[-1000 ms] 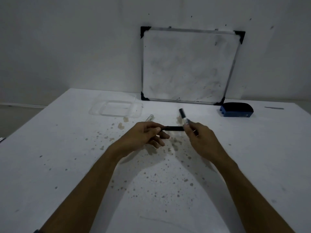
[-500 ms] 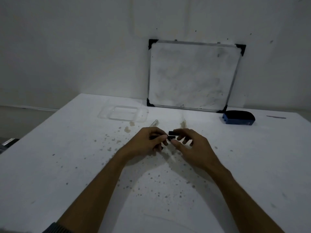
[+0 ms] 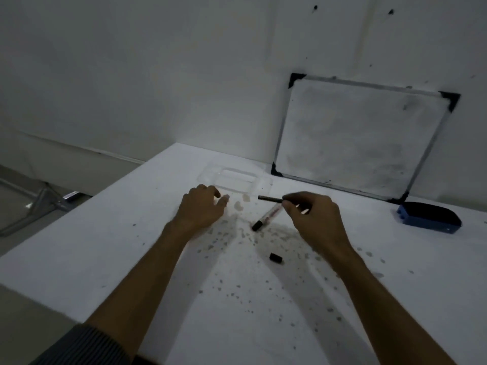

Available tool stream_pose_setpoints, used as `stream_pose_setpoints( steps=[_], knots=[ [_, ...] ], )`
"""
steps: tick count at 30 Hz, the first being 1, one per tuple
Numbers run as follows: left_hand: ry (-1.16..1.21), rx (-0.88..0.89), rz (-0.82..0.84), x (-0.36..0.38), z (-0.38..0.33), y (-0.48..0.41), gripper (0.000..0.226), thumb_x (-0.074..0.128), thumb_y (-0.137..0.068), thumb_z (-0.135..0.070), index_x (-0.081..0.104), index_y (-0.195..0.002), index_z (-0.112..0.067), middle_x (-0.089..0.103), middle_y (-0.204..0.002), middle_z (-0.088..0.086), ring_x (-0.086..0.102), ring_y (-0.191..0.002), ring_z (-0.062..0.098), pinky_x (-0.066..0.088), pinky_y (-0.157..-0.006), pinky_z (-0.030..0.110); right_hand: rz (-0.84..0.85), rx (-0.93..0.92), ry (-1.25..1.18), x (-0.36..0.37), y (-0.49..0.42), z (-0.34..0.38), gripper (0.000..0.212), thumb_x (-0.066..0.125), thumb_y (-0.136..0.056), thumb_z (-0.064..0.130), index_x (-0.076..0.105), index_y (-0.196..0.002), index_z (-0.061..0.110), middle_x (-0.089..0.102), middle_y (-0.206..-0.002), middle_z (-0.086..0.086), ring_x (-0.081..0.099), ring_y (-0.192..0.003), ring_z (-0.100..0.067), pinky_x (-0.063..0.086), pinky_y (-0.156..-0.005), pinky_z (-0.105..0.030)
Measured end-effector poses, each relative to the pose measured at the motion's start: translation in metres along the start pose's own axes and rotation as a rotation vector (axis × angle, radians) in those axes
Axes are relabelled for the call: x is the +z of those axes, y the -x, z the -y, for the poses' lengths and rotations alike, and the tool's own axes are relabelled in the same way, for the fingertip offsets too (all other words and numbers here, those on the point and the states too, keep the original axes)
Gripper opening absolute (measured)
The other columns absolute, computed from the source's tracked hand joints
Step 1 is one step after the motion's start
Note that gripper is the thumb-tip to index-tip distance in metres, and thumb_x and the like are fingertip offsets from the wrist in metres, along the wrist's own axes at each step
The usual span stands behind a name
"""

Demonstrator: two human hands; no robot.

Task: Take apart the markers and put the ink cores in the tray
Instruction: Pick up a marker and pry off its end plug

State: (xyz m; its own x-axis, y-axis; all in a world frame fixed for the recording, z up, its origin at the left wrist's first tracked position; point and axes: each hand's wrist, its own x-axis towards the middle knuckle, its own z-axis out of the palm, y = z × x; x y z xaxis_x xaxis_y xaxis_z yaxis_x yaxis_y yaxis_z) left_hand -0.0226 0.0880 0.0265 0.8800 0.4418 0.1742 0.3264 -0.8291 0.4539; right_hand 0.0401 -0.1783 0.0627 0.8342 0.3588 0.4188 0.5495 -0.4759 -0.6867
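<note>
Right grip: right hand [image 3: 315,219] raised above the counter [image 3: 110,233], fingertips pinched together on a thin black ink core [image 3: 270,198] — held near level, free end pointing left toward the tray.
Left grip: left hand [image 3: 201,209] palm down, fingers loosely curled and apart, holding nothing; resting on or just above the counter, cannot tell which.
Marker body: marker [image 3: 266,217] lying on the counter between the two hands, angled, black end nearest the camera, pale barrel with reddish print running up under the right fingers.
Small black piece: short black part [image 3: 276,258] lying alone on the counter, nearer the camera than the marker, clear of both hands — cap or end plug, too small to tell.
Tray: clear plastic tray [image 3: 210,175] on the counter just beyond the left hand, near the lower left corner of the whiteboard; contents not discernible.
Whiteboard: whiteboard [image 3: 361,138] with black corners, leaning against the wall at the back of the counter.
Eraser: blue eraser [image 3: 429,217] on the counter at far right, well apart from the hands.
Counter surface: white, speckled with dark spots around and below the hands.
Sleeve: striped sleeve [image 3: 87,346] on the left arm, at the lower left edge.
</note>
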Motion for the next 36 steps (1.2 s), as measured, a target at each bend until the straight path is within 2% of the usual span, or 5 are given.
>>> stream_pose_setpoints(
  steps=[5,15,26,31,36],
  knots=[
    [-0.189,-0.059,0.028,0.028,0.019,0.0,0.089,0.037,-0.099,-0.069,0.027,-0.161,-0.007,0.018,-0.172,0.018,0.007,-0.161,0.031,0.001,-0.129,0.05,-0.019,0.013,0.006,0.042,-0.075,0.029,0.021,0.073,-0.09,0.026,0.079,-0.109,0.02,0.077,-0.095,0.007,0.064,-0.073,0.002,0.047,-0.069,-0.007],
    [-0.151,-0.046,-0.029,0.037,0.022,-0.01,0.088,0.038,-0.097,-0.07,0.027,-0.161,-0.011,0.018,-0.172,0.017,0.011,-0.16,0.031,0.004,-0.128,0.051,0.386,-0.012,0.53,0.127,-0.18,0.041,0.021,0.074,-0.082,0.018,0.081,-0.102,0.019,0.078,-0.097,-0.002,0.071,-0.091,-0.023,0.054,-0.095,-0.043],
    [-0.147,-0.032,-0.031,0.039,0.023,-0.011,0.09,0.037,-0.097,-0.071,0.026,-0.161,-0.01,0.017,-0.172,0.018,0.011,-0.16,0.032,0.003,-0.128,0.052,0.54,-0.003,0.59,0.132,-0.192,0.034,0.028,0.078,-0.085,0.029,0.078,-0.109,0.015,0.077,-0.109,-0.005,0.069,-0.102,-0.025,0.053,-0.099,-0.043],
    [-0.147,-0.035,-0.05,0.032,0.017,-0.007,0.079,0.045,-0.097,-0.065,0.044,-0.15,-0.008,0.035,-0.163,0.022,0.029,-0.153,0.034,0.015,-0.124,0.05,0.31,-0.131,0.335,0.083,-0.155,0.046,0.022,0.069,-0.093,0.029,0.08,-0.108,0.017,0.079,-0.107,0.0,0.07,-0.097,-0.014,0.053,-0.09,-0.028],
    [-0.148,0.154,-0.238,0.021,-0.011,0.005,0.04,0.064,-0.093,-0.04,0.068,-0.111,-0.005,0.066,-0.112,0.016,0.061,-0.102,0.034,0.043,-0.087,0.044,0.17,-0.181,0.215,0.028,-0.08,0.033,0.017,0.068,-0.094,0.027,0.08,-0.104,0.017,0.076,-0.093,0.008,0.059,-0.074,0.01,0.036,-0.07,0.005]
  ],
)
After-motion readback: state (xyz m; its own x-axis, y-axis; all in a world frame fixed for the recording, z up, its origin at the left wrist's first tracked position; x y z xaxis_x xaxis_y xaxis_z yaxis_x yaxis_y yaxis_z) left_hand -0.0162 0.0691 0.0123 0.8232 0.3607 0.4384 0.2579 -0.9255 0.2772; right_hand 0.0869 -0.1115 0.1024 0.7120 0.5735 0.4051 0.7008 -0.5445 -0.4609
